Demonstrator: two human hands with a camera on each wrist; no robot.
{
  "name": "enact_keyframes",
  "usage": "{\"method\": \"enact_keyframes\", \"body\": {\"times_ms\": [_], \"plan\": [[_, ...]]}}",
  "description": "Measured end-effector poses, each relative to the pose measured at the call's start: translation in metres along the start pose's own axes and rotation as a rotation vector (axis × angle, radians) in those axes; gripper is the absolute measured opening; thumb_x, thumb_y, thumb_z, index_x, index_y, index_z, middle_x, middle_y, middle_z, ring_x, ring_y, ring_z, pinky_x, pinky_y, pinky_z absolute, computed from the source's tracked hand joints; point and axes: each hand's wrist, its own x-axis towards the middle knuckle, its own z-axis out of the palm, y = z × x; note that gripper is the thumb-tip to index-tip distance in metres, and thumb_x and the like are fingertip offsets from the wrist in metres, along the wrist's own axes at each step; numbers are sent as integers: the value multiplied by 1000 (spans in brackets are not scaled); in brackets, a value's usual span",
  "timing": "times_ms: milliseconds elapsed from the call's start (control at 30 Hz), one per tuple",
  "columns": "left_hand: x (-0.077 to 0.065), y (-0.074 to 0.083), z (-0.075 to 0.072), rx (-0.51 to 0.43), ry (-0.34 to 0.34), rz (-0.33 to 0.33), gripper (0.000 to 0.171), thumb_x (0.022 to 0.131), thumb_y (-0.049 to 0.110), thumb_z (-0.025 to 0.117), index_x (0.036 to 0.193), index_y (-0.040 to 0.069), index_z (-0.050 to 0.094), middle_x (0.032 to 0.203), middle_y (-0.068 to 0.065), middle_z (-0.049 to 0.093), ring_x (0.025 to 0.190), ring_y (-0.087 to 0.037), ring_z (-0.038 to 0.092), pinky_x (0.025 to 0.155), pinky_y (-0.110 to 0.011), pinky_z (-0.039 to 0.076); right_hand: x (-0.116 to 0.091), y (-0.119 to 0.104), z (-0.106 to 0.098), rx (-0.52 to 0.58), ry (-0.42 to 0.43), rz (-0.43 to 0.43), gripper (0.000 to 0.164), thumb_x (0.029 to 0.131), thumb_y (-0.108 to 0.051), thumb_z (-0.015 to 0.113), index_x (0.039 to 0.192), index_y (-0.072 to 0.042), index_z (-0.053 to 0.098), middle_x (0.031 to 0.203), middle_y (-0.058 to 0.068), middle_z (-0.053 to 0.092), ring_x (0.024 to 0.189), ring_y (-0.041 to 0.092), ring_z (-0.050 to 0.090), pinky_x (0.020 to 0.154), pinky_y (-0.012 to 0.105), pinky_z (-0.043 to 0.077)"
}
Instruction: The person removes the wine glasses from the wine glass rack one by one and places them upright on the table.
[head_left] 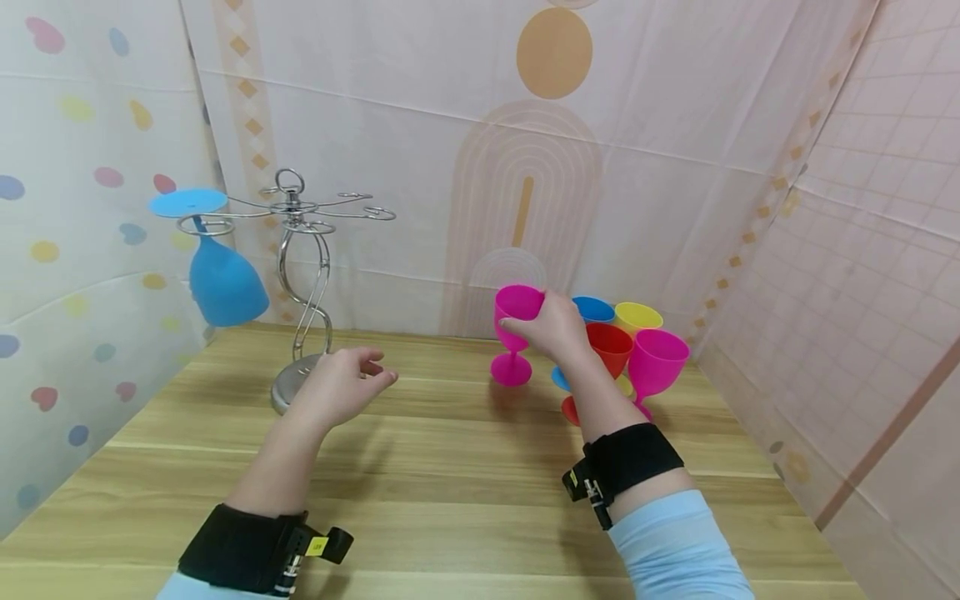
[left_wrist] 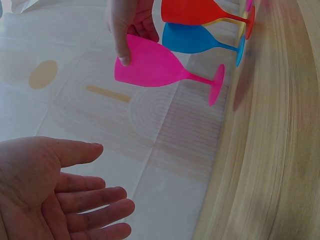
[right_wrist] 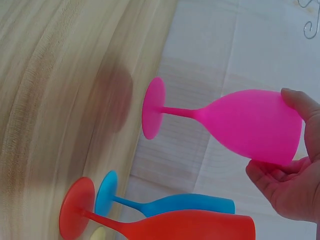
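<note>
A magenta wine goblet is held upright by its bowl near the rim, pinched between the thumb and fingers of my right hand. In the right wrist view the base of this goblet hangs above the table, with a shadow below it. My left hand is in the air in front of the metal rack's base, palm turned inward. Its fingers are relaxed and hold nothing, as the left wrist view of the hand shows. A blue goblet hangs upside down from the silver goblet rack, its foot above a wire ring.
Right of the held goblet stand a red goblet, a blue goblet, a yellow goblet and another magenta goblet, close together. Patterned curtains border the wooden table at the back and sides.
</note>
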Motion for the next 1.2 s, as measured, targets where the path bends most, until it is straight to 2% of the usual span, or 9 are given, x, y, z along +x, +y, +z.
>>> {"method": "enact_keyframes", "body": {"times_ms": [200, 433, 600, 967, 1200], "plan": [[-1, 2, 0, 10, 2, 1, 59, 102, 38, 63, 143, -3, 53, 126, -21, 67, 117, -40, 63, 91, -54, 55, 4, 0, 4, -95, -5, 4, 68, 79, -50, 84, 122, -6, 55, 104, 7, 62, 94, 26, 61, 73, 37, 57], [-1, 2, 1, 14, 1, -4, 60, 102, 40, 62, 143, -3, 54, 126, -20, 67, 118, -40, 63, 91, -54, 54, 7, 3, 7, -183, -23, 46, 71, 80, -46, 84, 129, -4, 52, 114, 12, 57, 105, 28, 56, 79, 39, 58], [0, 1, 2, 20, 5, -1, 61, 102, 42, 61, 143, -3, 54, 126, -19, 68, 117, -39, 63, 91, -54, 54, 8, 4, 10, -202, -12, 62, 69, 80, -44, 85, 127, -3, 54, 114, 13, 56, 104, 29, 56, 77, 39, 59], [-1, -1, 2, 22, 2, -4, 60, 102, 41, 60, 143, -2, 53, 126, -19, 68, 117, -39, 63, 91, -54, 55, 11, 8, 17, -215, -10, 77, 61, 81, -45, 84, 116, -5, 55, 101, 11, 60, 87, 26, 62, 67, 34, 59], [0, 0, 3, 20, 1, -2, 61, 102, 42, 60, 143, -3, 53, 126, -20, 67, 117, -39, 63, 91, -54, 55, 13, 7, 16, -268, -12, 99, 63, 81, -47, 82, 117, -2, 55, 105, 13, 56, 89, 27, 61, 68, 34, 59]]}}
